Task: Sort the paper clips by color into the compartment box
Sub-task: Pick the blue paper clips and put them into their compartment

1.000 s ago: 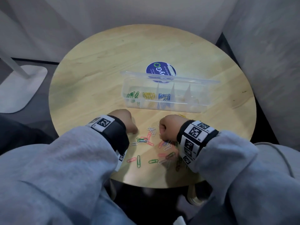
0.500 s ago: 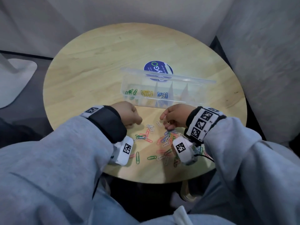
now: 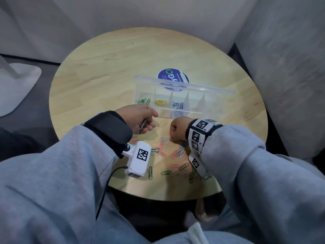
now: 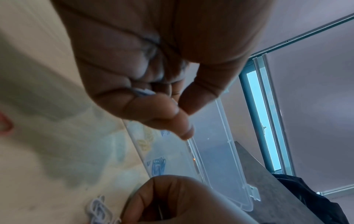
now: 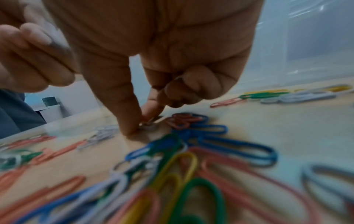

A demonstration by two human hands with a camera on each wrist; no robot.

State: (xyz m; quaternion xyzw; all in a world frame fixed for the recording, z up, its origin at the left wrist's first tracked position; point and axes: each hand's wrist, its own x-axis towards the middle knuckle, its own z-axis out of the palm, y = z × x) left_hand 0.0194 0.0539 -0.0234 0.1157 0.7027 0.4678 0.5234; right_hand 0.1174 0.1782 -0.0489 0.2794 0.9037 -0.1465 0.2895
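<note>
Clear compartment box (image 3: 207, 112) holds green, yellow, blue clips separately; both hands pinch pale clips: left (image 3: 139, 118), right (image 3: 177, 128).

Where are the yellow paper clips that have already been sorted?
In the head view, the yellow clips lie in the clear box's second compartment from the left, between green clips and blue clips.

Loose paper clips (image 3: 177, 155): red, green, blue, white, yellow. Compartment box (image 3: 207, 111) clear. Counter (image 3: 105, 67) pale wood. Sleeves (image 3: 61, 173) grey.

Round wooden table (image 3: 105, 71), blue round sticker (image 3: 173, 76) on it, white stand base (image 3: 15, 85) on floor, grey curtains (image 3: 290, 67)
</note>
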